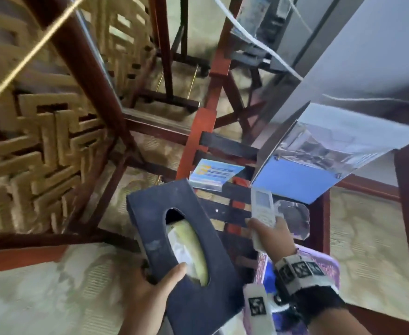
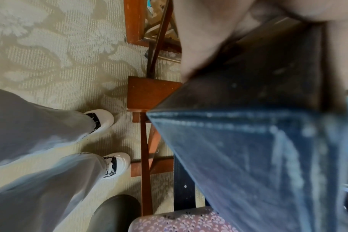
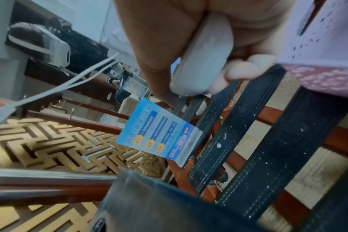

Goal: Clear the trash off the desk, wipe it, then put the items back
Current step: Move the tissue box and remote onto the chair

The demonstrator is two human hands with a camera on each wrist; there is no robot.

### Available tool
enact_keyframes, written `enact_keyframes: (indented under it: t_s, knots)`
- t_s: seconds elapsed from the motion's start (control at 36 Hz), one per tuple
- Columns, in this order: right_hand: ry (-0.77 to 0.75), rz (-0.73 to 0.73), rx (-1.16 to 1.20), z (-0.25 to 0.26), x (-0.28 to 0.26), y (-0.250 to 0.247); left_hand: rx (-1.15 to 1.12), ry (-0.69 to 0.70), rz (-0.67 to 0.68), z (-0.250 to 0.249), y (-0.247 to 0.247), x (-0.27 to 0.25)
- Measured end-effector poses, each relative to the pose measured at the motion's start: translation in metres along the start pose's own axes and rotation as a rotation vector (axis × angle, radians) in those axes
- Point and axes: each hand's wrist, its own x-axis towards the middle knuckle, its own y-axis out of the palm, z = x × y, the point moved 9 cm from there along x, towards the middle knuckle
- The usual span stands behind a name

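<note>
My left hand (image 1: 150, 288) grips the near end of a dark blue tissue box (image 1: 186, 238), thumb on its top face beside the oval slot where a yellowish tissue pack shows. In the left wrist view the tissue box (image 2: 258, 141) fills the right side under my fingers (image 2: 199, 39). My right hand (image 1: 268, 235) holds a white remote control (image 1: 262, 209) upright, fingers wrapped round its lower half; the right wrist view shows the remote control (image 3: 205, 55) clamped in that right hand (image 3: 189, 39). Both hands hover over a wooden luggage rack (image 1: 196, 141) with black straps.
A blue card in a clear stand (image 1: 213, 175) and a blue sheet in an acrylic holder (image 1: 295, 180) lie on the rack. A purple patterned item (image 1: 324, 264) sits under my right wrist. A carved wooden screen (image 1: 41, 141) stands left; white cables (image 1: 259, 42) hang behind. Patterned carpet (image 2: 50, 47) lies below.
</note>
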Motion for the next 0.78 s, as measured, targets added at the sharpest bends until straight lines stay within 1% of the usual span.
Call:
enact_keyframes:
  t_s: [0.06, 0.08, 0.14, 0.25, 0.31, 0.39, 0.44, 0.56, 0.61, 0.69, 0.78]
  knots:
    - [0.008, -0.013, -0.008, 0.000, 0.013, 0.005, 0.026, 0.057, -0.004, 0.007, 0.004, 0.009]
    - [0.017, -0.014, -0.022, -0.002, 0.021, 0.009, 0.023, 0.061, -0.005, 0.013, 0.006, 0.015]
    - [0.019, -0.030, -0.073, -0.001, 0.029, 0.011, -0.003, 0.061, 0.016, 0.022, 0.010, 0.024]
    - [0.032, -0.001, -0.198, 0.002, 0.051, 0.024, -0.037, 0.031, 0.037, 0.038, 0.013, 0.033]
    - [0.060, 0.031, -0.298, 0.004, 0.060, 0.030, -0.062, 0.006, 0.054, 0.044, 0.016, 0.037]
    - [0.076, 0.073, -0.484, 0.012, 0.063, 0.033, -0.150, -0.059, 0.020, 0.057, 0.013, 0.040]
    - [0.091, 0.060, -0.610, 0.010, 0.064, 0.034, -0.179, -0.091, 0.005, 0.060, 0.014, 0.040]
    - [0.047, 0.043, -0.795, 0.002, 0.071, 0.046, -0.203, -0.115, -0.009, 0.059, 0.017, 0.042]
    - [0.033, 0.029, -0.820, 0.001, 0.075, 0.050, -0.221, -0.130, -0.002, 0.058, 0.018, 0.044]
    - [0.033, 0.015, -0.786, 0.000, 0.082, 0.054, -0.257, -0.138, 0.024, 0.058, 0.019, 0.045]
    - [0.021, -0.057, -0.811, 0.003, 0.090, 0.052, -0.271, -0.146, 0.038, 0.058, 0.019, 0.044]
